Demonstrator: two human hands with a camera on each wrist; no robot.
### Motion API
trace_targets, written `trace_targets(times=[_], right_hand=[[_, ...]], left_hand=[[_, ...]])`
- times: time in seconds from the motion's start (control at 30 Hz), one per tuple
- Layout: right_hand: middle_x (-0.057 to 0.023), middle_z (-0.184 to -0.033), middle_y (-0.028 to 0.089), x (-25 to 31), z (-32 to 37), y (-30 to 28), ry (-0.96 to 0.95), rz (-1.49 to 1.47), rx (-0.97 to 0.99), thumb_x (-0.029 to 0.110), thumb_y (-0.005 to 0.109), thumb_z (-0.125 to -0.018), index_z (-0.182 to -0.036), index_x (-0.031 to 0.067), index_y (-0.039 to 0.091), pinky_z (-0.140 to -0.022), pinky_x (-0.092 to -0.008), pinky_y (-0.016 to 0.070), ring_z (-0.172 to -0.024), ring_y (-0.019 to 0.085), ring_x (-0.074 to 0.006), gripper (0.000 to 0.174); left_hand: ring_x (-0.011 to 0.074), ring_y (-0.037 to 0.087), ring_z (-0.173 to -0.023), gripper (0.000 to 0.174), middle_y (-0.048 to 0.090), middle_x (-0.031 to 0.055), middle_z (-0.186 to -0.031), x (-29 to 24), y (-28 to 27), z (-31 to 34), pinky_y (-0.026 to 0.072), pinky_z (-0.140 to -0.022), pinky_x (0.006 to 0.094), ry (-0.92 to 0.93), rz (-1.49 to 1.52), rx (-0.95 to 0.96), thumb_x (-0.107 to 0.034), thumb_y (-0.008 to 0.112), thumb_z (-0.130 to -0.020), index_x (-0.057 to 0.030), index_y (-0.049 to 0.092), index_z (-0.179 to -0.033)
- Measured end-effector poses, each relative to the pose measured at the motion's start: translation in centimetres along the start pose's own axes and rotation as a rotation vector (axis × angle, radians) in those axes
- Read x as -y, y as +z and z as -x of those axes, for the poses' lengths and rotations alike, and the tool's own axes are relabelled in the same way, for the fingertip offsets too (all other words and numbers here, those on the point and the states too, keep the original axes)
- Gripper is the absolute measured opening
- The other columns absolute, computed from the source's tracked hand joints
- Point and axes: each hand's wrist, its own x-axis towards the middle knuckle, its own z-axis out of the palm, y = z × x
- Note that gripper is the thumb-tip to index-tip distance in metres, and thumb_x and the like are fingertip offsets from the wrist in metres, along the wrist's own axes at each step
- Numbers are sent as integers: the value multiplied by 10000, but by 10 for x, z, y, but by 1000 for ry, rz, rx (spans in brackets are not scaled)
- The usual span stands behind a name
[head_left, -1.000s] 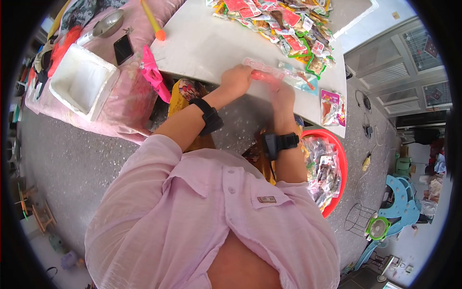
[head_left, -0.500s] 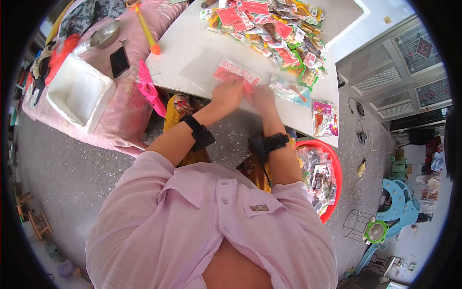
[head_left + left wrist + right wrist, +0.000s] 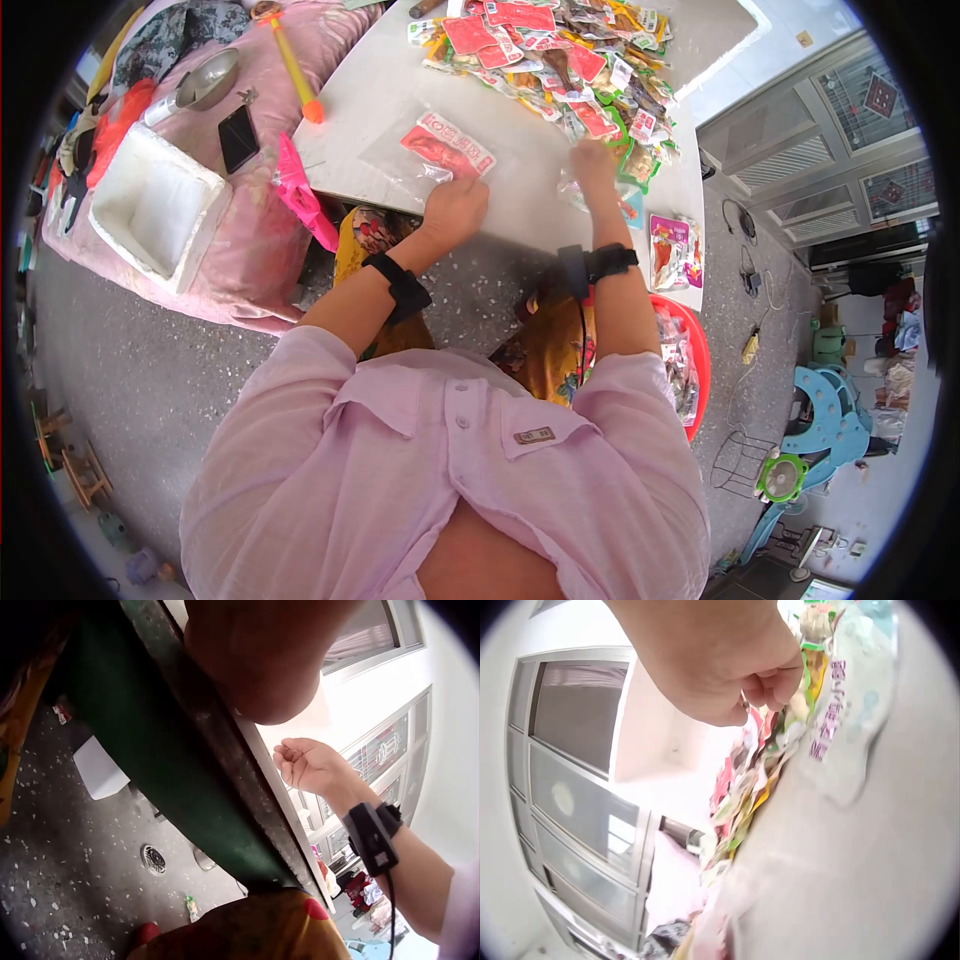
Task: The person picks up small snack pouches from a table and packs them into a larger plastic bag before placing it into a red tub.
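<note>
Bag (image 3: 432, 150): on desk (image 3: 370, 95), touching fingers (image 3: 443, 184) of left hand (image 3: 456, 208); I cannot tell their grip. Right hand (image 3: 592, 165): fingers (image 3: 776, 681) pinch a packet (image 3: 814, 669).

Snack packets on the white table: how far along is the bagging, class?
Done: filled bags lie in the red basin, and one red packet seems to sit in the clear bag. In hand: the left hand rests on that bag; the right hand pinches a packet at the pile. Left: most of the pile.
</note>
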Motion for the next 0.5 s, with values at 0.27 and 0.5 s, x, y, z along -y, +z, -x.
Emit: trace_targets(times=[0.27,0.5], right_hand=[[-118,-1074,452,-39,-50,-5,-101,686,-206,180,508,-703,-1032,110,440,-758,-454,386,-1004,442,-291,343],[-66,-892,539,-41,-68,-15,-307,766,-217,167,494,-718,-813,110,532,-726,-412,392,-918,490,-239,117]], left_hand=[[281,492,-563,60,448,100,-607,1,0,0,394,-497,393,1,15,24,-71,502,-640,-67,442,-636],[284,497,-578,62,455,102,-613,0,-2,-1,397,-518,398,5,-2,29,-71,504,-634,-66,443,-623]])
